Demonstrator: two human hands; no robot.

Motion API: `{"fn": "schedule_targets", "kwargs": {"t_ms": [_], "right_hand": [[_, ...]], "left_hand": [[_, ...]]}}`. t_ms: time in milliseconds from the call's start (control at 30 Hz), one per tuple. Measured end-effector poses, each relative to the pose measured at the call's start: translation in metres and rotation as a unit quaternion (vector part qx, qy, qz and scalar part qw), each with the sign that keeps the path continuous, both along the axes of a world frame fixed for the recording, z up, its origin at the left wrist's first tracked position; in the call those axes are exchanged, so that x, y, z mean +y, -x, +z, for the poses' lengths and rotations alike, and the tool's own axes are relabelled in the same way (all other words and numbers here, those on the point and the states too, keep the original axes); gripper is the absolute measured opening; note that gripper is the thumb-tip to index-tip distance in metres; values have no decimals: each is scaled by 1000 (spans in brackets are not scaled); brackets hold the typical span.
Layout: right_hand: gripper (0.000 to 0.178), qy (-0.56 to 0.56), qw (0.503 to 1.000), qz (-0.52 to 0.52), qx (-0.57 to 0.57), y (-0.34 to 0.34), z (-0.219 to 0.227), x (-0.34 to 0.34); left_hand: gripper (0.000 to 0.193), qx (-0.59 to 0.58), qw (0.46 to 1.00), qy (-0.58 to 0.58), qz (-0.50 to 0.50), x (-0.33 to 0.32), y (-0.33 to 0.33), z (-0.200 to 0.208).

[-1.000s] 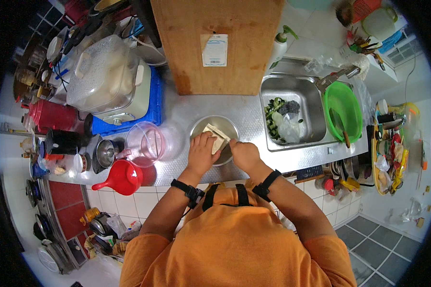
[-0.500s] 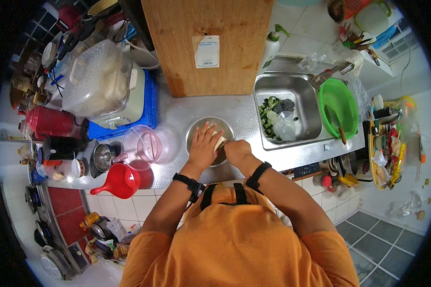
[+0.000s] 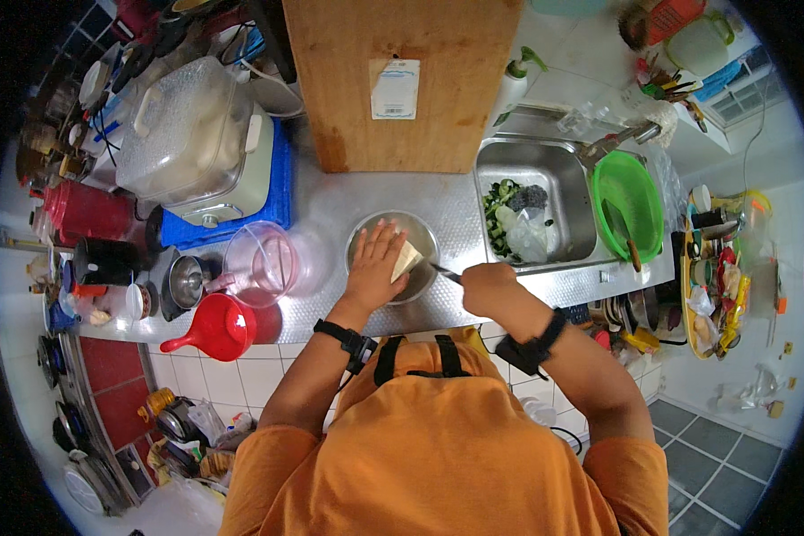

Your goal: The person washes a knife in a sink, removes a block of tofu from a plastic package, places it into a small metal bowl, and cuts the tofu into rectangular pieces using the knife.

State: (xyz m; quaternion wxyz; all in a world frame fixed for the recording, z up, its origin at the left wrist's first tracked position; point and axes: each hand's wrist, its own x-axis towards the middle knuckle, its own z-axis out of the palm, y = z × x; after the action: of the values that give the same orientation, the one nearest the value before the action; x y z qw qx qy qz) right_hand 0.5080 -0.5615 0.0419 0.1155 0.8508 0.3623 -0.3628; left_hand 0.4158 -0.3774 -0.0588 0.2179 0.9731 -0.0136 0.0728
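This looks like cutting work, and a cut would call for a steady hold and lots of care. The big counter [image 3: 330, 204] is shiny metal with tiny bumps. On its far side is a flat brown wood board [image 3: 402, 143]. Nearer is a round metal bowl [image 3: 418, 284]. The left hand [image 3: 375, 266] lies over it, fingers straight and a bit spread on a pale block [image 3: 407, 259] with flat sides, which is over the bowl. The right hand [image 3: 491, 289] is curled tight around a thin knife [image 3: 448, 274], its tip near the bowl's rim
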Motion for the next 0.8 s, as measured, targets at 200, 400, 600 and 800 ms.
{"fn": "schedule_targets", "kwargs": {"t_ms": [200,400,600,800], "right_hand": [[22,-212,972,-33,-99,16,-15,-18],[25,-254,956,19,-147,34,-68,12],[26,-265,953,25,-146,34,-78,20],[21,-230,966,3,-115,28,-73,35]], "left_hand": [[55,-13,997,66,37,8,25,-4],[46,-33,998,57,25,1,25,0],[45,-52,998,37,23,2,24,-1],[45,-45,998,29,27,-1,23,-4]]}}
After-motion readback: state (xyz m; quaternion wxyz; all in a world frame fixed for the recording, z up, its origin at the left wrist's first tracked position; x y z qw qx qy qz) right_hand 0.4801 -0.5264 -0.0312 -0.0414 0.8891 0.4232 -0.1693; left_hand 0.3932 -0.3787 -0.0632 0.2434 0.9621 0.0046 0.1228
